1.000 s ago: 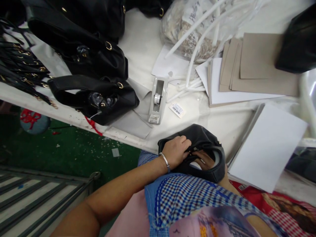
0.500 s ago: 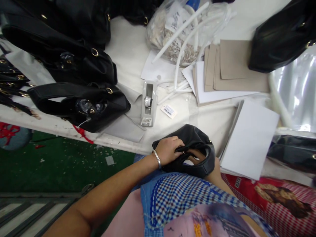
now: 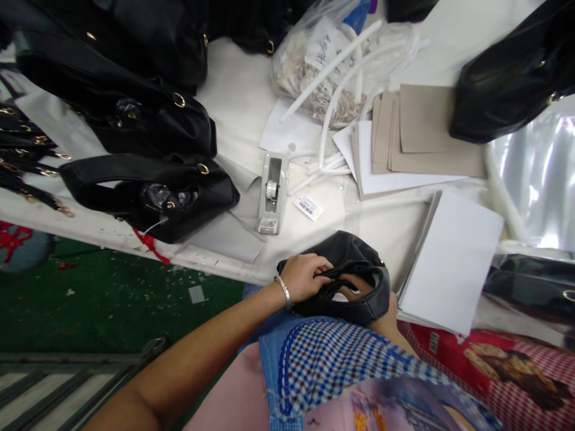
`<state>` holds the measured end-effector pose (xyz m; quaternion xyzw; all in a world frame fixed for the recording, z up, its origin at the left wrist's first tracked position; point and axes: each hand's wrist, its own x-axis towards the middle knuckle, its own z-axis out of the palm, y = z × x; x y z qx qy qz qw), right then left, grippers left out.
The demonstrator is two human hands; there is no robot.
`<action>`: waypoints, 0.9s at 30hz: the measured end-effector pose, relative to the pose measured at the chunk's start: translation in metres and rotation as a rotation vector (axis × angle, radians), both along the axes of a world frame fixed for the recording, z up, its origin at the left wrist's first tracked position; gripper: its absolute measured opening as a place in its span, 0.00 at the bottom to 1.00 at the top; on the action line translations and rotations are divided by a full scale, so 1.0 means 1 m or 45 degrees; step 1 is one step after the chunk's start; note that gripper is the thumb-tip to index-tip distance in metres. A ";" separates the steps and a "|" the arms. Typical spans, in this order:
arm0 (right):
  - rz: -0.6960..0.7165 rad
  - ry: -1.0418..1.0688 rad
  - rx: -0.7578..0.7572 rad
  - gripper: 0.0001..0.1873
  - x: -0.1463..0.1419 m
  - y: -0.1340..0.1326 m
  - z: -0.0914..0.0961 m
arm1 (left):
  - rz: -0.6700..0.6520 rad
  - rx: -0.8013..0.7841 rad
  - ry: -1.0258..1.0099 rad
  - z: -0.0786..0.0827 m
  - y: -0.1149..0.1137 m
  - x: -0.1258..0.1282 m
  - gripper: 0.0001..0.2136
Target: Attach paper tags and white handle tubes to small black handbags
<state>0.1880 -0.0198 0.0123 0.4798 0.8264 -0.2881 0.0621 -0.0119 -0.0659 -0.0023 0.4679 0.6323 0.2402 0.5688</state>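
Note:
A small black handbag (image 3: 348,248) rests at the table's front edge, against the checked apron. My left hand (image 3: 305,276), with a silver bangle at its wrist, grips the bag's opening edge with bent fingers. My right hand (image 3: 358,288) passes under the bag's handle (image 3: 380,302), and its fingers reach in at the opening. The handle and the bag's side hide the fingertips, so what they hold cannot be made out. A barcode tag (image 3: 308,207) lies on the table beyond the bag, beside a grey tape dispenser (image 3: 272,191).
Black handbags (image 3: 179,197) stand at the left, near several straps (image 3: 27,161). White tubes (image 3: 324,129) and a clear bag of tangled cords (image 3: 296,66) lie at the back. Grey-brown cardboard (image 3: 426,120) and a white sheet stack (image 3: 453,263) are to the right.
The view has shifted slightly, so the table's things sit a little lower. Both hands keep nearly the same place on the handbag; my left fingers have moved only slightly.

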 end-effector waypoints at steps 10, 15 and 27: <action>0.002 -0.034 0.072 0.11 -0.001 -0.001 -0.013 | 0.125 -0.150 -0.419 -0.015 -0.003 0.000 0.12; 0.113 -0.103 0.104 0.11 -0.004 0.003 -0.010 | 0.187 -0.264 -0.624 -0.025 -0.004 -0.003 0.13; 0.080 -0.183 0.002 0.14 -0.007 0.007 -0.002 | 0.035 -0.179 -0.449 -0.009 0.002 -0.006 0.11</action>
